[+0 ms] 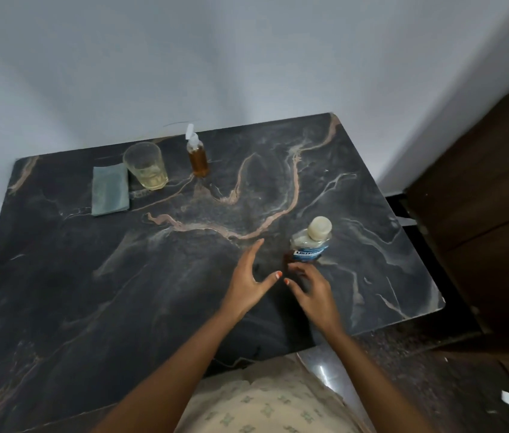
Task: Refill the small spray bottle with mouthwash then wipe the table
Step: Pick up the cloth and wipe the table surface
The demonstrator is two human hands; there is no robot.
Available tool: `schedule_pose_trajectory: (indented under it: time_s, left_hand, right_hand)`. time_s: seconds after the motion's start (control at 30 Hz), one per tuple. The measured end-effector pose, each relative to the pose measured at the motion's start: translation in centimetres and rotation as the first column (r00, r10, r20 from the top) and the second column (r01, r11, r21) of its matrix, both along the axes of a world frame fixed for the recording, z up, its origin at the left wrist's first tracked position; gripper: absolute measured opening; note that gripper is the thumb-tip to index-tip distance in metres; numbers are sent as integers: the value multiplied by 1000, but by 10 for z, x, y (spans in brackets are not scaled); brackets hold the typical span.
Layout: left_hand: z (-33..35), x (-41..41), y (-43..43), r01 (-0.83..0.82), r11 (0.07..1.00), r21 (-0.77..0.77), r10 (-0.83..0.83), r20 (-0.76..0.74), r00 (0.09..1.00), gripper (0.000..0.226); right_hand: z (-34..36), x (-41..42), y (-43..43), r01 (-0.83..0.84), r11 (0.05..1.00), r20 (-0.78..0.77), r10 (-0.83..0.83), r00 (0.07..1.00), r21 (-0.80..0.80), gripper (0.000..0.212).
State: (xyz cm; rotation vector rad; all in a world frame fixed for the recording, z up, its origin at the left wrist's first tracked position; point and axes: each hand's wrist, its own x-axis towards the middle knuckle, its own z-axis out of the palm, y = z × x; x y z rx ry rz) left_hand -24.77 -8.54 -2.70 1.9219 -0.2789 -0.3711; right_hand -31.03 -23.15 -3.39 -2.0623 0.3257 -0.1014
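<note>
Marble table [91, 292]; mouthwash bottle [311, 245] near right edge, right hand [312, 292] beside

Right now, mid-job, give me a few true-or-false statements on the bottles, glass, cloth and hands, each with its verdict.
1. The cap is on the mouthwash bottle. True.
2. The glass is empty. False: a little pale liquid sits in its bottom.
3. The cloth lies folded just left of the glass. True.
4. The spray bottle lies on its side. False: it stands upright at the back of the table, right of the glass.
5. The left hand holds the cloth. False: it is open over the table near the mouthwash bottle, far from the cloth.
</note>
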Motion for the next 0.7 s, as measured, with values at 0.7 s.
schedule_pose_trajectory:
  time_s: [0.7]
  left_hand:
    - [8, 18, -60, -90, 988, -123, 93, 17, 996, 35]
  right_hand:
    - [18, 33, -49, 200, 950, 18, -210, 978, 239, 42]
